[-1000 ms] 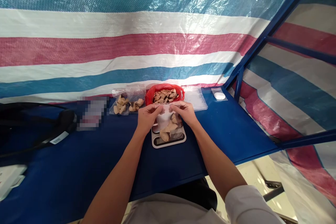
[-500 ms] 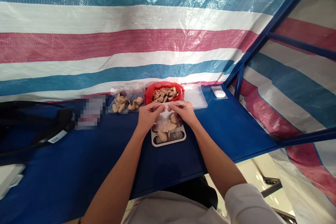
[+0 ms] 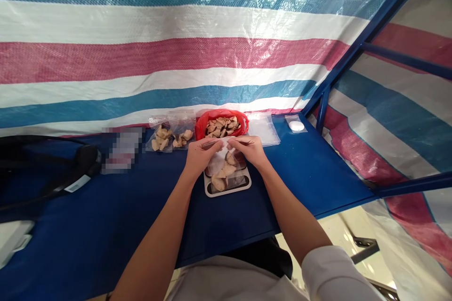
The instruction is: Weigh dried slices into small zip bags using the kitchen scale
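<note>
Both hands pinch the top edge of a clear plastic bag (image 3: 216, 165), my left hand (image 3: 202, 154) at its left side and my right hand (image 3: 250, 149) at its right, thumbs close together. Inside the bag are several pale brown dried slices (image 3: 226, 174). The bag lies over a white kitchen scale (image 3: 229, 193) with dark panels, which it partly covers. Just behind my hands stands a red plastic bag (image 3: 200, 124), its mouth wide and full of similar dried slices (image 3: 222, 126).
Two clear bags of slices (image 3: 161, 139) (image 3: 182, 139) lie left of the red bag. Flat clear bags (image 3: 264, 129) lie to its right, near a white rounded object (image 3: 296, 125) on a small bag. Black straps (image 3: 86, 164) lie left on the blue table (image 3: 141, 225); a striped sheet (image 3: 158, 56) hangs behind.
Both hands keep their pinch on the bag's top edge. My fingers and the bag have shifted only slightly; nothing has been let go.
</note>
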`<move>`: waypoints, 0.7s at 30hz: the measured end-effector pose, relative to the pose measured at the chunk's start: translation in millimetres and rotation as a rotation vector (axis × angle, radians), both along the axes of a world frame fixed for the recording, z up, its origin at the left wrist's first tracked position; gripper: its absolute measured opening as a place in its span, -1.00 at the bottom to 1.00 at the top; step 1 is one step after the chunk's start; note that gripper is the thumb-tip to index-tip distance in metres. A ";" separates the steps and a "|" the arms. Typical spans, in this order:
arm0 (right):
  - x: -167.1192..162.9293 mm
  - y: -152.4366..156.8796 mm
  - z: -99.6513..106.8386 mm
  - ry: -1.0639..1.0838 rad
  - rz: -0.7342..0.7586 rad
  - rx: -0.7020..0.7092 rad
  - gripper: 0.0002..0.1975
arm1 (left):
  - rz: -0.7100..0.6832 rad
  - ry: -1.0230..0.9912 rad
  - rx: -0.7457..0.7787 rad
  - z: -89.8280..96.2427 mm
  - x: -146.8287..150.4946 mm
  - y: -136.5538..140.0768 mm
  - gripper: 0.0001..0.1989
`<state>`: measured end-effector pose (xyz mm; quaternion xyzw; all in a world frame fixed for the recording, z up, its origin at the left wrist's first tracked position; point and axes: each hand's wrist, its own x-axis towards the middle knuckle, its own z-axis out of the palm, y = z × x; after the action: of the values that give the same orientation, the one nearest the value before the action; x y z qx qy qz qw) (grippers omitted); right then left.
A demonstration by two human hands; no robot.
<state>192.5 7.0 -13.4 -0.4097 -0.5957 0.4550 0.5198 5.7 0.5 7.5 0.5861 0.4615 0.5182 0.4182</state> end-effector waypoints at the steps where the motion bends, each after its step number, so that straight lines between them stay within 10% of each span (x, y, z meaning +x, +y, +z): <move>1: -0.2 -0.3 -0.3 -0.007 -0.001 -0.004 -0.69 | 0.004 -0.010 0.002 -1.8 -0.1 0.6 -0.77; 21: -5.3 0.6 3.3 -0.017 -0.058 0.060 -0.74 | -0.005 -0.023 0.013 -2.8 -6.5 4.7 -0.78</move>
<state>187.2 7.6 -10.1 -0.4147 -0.6014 0.4182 0.5398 -0.8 5.2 4.7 0.5840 0.4516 0.5270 0.4210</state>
